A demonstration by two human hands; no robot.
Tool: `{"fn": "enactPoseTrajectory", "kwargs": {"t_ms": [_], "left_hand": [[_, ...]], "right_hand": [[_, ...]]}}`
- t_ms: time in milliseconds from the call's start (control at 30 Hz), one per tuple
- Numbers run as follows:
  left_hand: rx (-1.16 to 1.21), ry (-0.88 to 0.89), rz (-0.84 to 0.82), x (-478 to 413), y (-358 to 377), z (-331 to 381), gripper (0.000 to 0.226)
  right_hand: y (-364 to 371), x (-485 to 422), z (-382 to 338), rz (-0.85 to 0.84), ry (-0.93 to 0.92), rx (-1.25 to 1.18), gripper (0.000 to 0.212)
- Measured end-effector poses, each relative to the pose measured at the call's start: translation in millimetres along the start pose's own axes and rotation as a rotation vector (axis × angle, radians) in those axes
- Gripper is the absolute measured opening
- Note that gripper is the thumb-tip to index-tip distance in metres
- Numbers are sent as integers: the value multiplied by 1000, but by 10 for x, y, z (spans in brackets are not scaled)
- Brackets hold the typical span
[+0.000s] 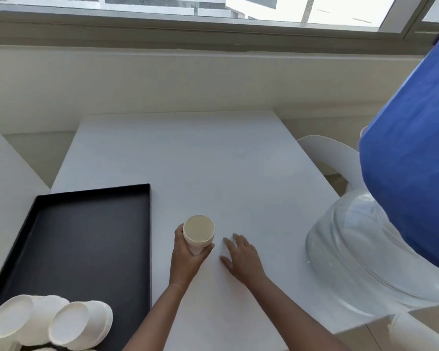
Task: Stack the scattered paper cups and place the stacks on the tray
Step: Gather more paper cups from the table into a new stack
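A white table [200,160] stood under a window [213,6]. At its right edge bulked a large clear water bottle [352,249], its upper part covered by blue cloth [416,148], with a white chair [330,153] behind it. A second white surface [5,188] lay beyond the left edge. Nothing lay on the table between the hands and the tray.

The left hand [185,259] gripped a paper cup [199,230] near its base, thumb on one side and fingers curled round the other, just right of the tray's right wall. The cup's open mouth faced up toward the camera and its long axis ran from the mouth down into the palm, tipped slightly away from the person. Whether it was one cup or several nested could not be told. The right hand [241,259] rested open just beside it, palm down, fingers spread on the table, holding nothing.

The black tray [94,192], shallow and rectangular, sat on the table's left part, its long sides running away from the person. At its near left corner were two stacks of paper cups, one [13,317] beside the other [79,325], round ends toward the camera and touching. The frame's edge cut them off, so whether they stood or lay could not be told. The remaining floor of the tray was bare.
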State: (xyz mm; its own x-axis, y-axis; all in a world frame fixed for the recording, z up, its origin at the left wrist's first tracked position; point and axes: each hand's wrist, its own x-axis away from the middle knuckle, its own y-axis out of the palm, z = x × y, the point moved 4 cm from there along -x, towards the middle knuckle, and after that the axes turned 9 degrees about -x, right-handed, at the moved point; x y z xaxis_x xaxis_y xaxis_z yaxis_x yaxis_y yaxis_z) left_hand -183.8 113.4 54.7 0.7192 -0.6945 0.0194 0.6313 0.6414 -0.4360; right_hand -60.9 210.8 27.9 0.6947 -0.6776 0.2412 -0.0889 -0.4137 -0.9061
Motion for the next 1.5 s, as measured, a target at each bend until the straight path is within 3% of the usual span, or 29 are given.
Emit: {"fn": "enactPoseTrajectory", "kwargs": {"t_ms": [467, 900, 1133, 1300, 1500], "left_hand": [[16, 0, 31, 714, 141, 163, 74], [-28, 81, -123, 970, 444, 307, 71], [-31, 123, -183, 932, 518, 421, 73], [-16, 126, -182, 856, 411, 414, 73], [-35, 113, -177, 805, 394, 390, 73]], "right_hand": [[48, 749, 320, 15, 22, -27, 57], [-93, 1140, 573, 168, 45, -138, 43], [-434, 1584, 758, 516, -28, -230, 14], [-634, 2248, 1222, 732, -11, -43, 20], [-904, 2755, 1820, 814, 176, 167, 27]]}}
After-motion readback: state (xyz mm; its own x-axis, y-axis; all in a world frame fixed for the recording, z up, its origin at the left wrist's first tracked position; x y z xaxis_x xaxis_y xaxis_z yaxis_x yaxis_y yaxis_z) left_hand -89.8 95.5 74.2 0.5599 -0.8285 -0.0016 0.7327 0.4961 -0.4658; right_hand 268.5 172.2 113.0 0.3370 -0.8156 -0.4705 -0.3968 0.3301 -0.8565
